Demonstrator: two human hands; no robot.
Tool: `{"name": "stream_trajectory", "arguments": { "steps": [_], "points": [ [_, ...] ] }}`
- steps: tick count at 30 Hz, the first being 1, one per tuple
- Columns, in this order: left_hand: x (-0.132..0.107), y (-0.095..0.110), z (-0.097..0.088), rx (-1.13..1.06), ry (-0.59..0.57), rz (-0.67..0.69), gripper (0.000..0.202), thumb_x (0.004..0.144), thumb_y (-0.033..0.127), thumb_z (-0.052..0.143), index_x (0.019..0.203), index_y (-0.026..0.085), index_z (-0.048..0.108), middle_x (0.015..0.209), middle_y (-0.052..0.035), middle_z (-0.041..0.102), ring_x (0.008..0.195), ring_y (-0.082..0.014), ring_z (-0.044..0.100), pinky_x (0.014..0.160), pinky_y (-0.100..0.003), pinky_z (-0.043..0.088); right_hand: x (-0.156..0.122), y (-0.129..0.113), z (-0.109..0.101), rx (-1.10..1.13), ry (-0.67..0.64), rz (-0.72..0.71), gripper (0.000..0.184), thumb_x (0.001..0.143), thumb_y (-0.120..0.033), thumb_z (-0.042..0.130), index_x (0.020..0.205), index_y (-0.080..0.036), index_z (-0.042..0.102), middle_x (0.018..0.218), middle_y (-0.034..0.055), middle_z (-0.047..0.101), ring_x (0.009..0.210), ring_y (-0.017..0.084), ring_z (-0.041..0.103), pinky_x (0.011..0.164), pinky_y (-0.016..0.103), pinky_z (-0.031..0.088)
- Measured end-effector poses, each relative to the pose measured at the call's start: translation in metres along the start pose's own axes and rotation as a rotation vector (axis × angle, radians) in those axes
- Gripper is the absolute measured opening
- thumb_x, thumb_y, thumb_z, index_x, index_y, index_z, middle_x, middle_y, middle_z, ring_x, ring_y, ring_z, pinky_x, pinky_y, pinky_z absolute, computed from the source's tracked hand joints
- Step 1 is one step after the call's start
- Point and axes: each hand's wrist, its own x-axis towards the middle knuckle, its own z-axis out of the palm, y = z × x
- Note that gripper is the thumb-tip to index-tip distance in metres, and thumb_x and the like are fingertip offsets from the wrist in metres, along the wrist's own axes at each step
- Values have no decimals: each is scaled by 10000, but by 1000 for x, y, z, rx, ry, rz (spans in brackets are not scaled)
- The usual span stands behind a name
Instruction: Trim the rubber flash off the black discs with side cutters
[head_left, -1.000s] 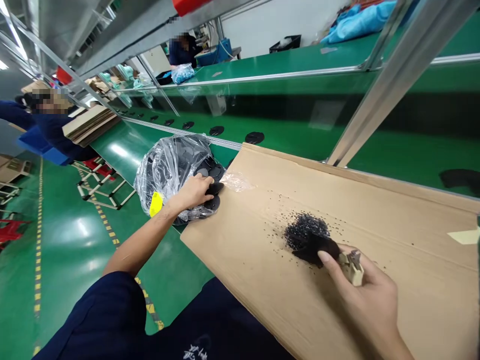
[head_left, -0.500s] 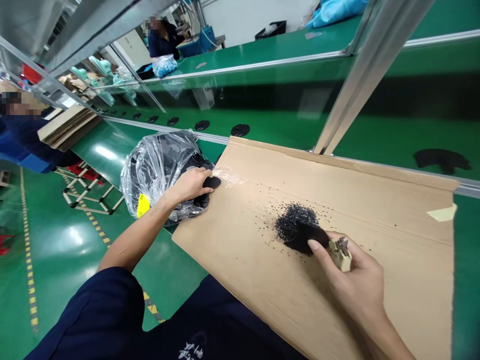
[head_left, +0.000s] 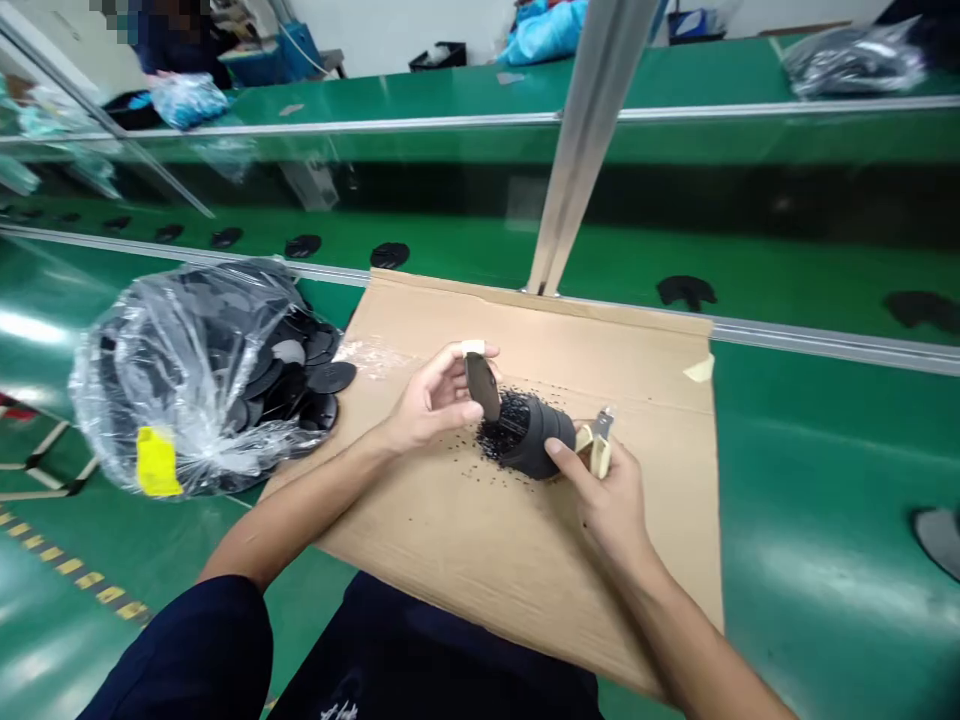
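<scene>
My left hand (head_left: pixel 439 400) grips a thin black oval disc (head_left: pixel 481 386) between thumb and fingers, tilted on edge above the cardboard. A pale wrap sits on one of its fingertips. My right hand (head_left: pixel 611 490) pinches a curved black plastic part (head_left: pixel 536 440) with thumb and fingers. Nippers with cream handles (head_left: pixel 600 440) are also tucked in that hand, jaws pointing away from me. Between and below both hands lies a heap of small black plastic bits (head_left: pixel 504 425) on the cardboard sheet (head_left: pixel 450 560). The right fingers are partly hidden behind the part.
A clear plastic bag (head_left: pixel 172 370) full of black discs (head_left: pixel 281 390) stands left of the cardboard. Beyond the metal rail, black parts (head_left: pixel 390 255) lie in a row on the green belt (head_left: pixel 465 265). A metal post (head_left: pixel 577 150) rises behind the cardboard. Another person stands far left.
My left hand has come from the bag to the middle of the cardboard with a black disc. The black part in my right hand has turned. The view has swung right.
</scene>
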Motion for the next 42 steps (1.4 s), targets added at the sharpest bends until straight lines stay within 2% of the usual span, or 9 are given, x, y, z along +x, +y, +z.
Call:
{"name": "stream_trajectory", "arguments": {
  "steps": [3,5,10,13,15,19,24,38,42],
  "points": [
    [-4,-10,27,225,111,254,419,901,406,736,1225,199,570,1110,-108,683,1051,-209,687,923,-343,595,-2,1,2,142,-17,118,407,706,-521,827,770,-201,583,701,-27,548,633,131,480,586,264,431],
    [-10,-15,36,378,107,381,261,930,283,707,1151,187,607,1114,-112,699,1062,-202,694,940,-350,600,-3,-1,4,220,-54,201,394,690,-495,842,808,-197,613,737,-16,587,666,145,521,610,274,457],
    [-19,-21,38,472,-8,510,323,1033,381,535,1246,152,613,1321,-184,658,1217,-245,672,968,-389,626,-4,-1,5,257,-54,227,351,692,-428,853,805,-204,609,734,-30,567,659,132,496,622,267,440],
    [-20,-18,37,490,8,456,330,1052,216,455,1352,163,581,1391,-166,629,1276,-222,644,1037,-382,601,-6,0,5,171,-23,159,345,711,-421,845,796,-212,585,711,-45,524,647,124,465,618,262,416],
    [-20,-15,37,513,66,394,388,1017,172,519,1404,172,547,1382,-156,628,1283,-223,633,1068,-392,581,-8,-1,6,75,-19,105,339,725,-425,836,813,-214,586,693,-50,509,629,121,449,606,261,405],
    [-20,-11,36,561,148,287,434,970,287,653,1385,194,570,1162,-116,681,1080,-220,661,933,-381,603,-11,-5,6,-93,-26,26,332,768,-461,797,841,-218,583,646,-58,473,574,117,410,556,264,395],
    [-22,-12,33,434,157,203,364,956,290,682,1304,197,633,973,-46,617,851,-140,593,728,-254,564,-10,-5,6,-170,-26,-39,320,797,-465,775,827,-212,580,655,-47,481,577,117,414,546,260,402],
    [-24,-13,33,216,206,-60,177,892,298,755,1008,174,704,817,4,547,719,-104,526,651,-209,458,-11,-1,6,-164,-89,-85,258,838,-405,755,850,-219,578,633,-62,466,516,99,374,490,248,365],
    [-23,-14,34,138,195,-119,244,892,310,751,1094,181,708,942,-34,610,858,-137,600,753,-229,506,-11,-1,6,-155,-103,-107,247,845,-395,757,855,-222,581,634,-62,472,514,100,385,498,250,382]
  ]
}}
